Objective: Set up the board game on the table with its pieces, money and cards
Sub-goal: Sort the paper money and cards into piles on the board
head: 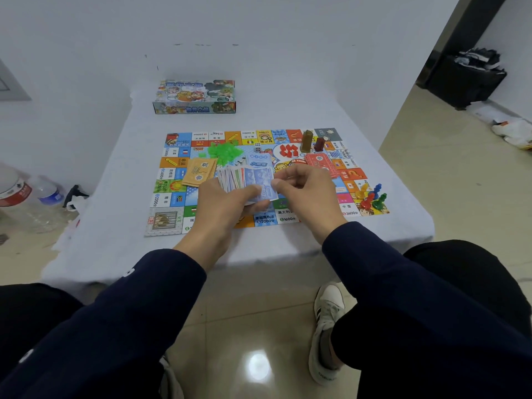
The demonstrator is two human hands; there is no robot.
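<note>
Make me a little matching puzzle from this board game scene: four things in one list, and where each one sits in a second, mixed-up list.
Things:
1. game box
2. pawns
3. paper money
4. green houses

Places:
A. held in both hands, left hand and right hand
B. heaped on the board's far middle
C. on the table beyond the board
D. clustered at the board's near right corner

Pairs: 1-C, 2-D, 3-A, 4-B

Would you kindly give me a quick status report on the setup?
Left hand holds the fanned money. Right hand pinches the blue note. Board laid out, nothing blocking.
</note>
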